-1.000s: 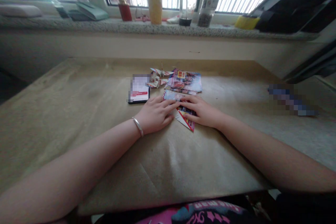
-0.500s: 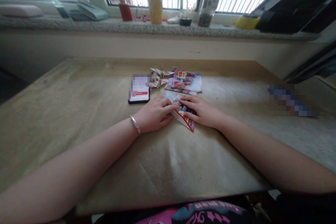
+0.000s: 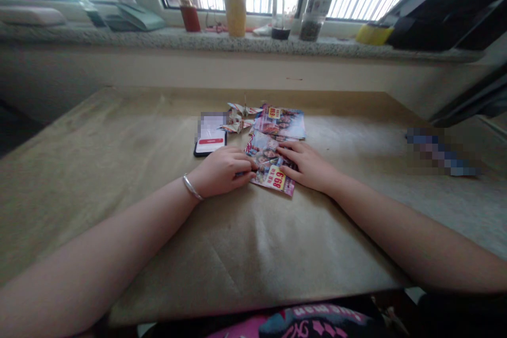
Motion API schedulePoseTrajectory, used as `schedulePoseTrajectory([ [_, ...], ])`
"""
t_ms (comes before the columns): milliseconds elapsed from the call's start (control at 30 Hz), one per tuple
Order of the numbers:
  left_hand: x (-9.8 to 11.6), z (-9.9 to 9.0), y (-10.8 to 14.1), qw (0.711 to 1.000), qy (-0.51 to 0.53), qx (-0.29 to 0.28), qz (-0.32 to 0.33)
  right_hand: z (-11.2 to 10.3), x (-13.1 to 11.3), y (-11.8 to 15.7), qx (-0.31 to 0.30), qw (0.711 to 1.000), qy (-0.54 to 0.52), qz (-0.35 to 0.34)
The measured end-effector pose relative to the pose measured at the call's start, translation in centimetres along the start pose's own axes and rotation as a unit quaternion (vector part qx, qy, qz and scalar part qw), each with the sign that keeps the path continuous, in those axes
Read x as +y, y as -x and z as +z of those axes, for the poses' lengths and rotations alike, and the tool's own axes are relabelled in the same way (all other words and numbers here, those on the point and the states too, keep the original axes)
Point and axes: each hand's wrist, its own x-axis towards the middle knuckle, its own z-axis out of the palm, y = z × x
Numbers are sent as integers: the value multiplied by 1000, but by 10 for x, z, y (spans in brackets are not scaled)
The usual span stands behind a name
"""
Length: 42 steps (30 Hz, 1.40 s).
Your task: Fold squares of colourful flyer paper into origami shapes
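Observation:
A printed paper sheet [image 3: 272, 173] with a yellow price patch lies opened out on the table between my hands. My left hand [image 3: 227, 170], with a silver bangle at the wrist, is closed on the sheet's left edge, fingers curled. On the sheet's right side rests my right hand [image 3: 304, 165], its fingers apart. Just behind is a stack of similar printed sheets [image 3: 287, 124]. Two folded paper shapes [image 3: 238, 123] with pointed wings stand to the left of the stack. Beside them lies a phone [image 3: 211, 142] with a lit screen.
The table [image 3: 158, 232] has a beige cover. A blurred flat object [image 3: 443, 153] lies at its right. The windowsill [image 3: 158, 37] beyond holds a red container [image 3: 190, 17], a yellow cylinder [image 3: 234, 0], jars and a black bag [image 3: 439, 10].
The sheet, folded over diagonally before, now lies open with its printed face showing. My left hand has moved left with its edge. My right hand has hardly moved.

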Motion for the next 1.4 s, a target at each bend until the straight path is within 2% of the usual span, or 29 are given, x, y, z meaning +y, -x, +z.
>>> schedulePoseTrajectory([
  [267,1,7,2,997,-68,-25,14,0,7,0,32,997,-59,-29],
  [433,3,2,0,997,-71,-21,-36,-2,9,0,59,989,-125,-47],
  [600,8,1,0,994,-78,-16,-75,-3,9,1,37,987,-144,-61],
  [733,11,5,1,992,-111,-19,-57,-4,12,2,10,987,-149,-65],
  [833,10,10,2,994,-91,-34,-57,-4,13,2,5,987,-148,-65],
  [967,6,14,3,995,-35,-62,-71,-3,13,2,14,987,-155,-52],
  [1100,5,13,3,995,-21,-88,-39,-2,14,2,26,985,-166,-44],
  [1400,5,11,3,997,4,-83,-4,-4,13,1,38,981,-188,-33],
])
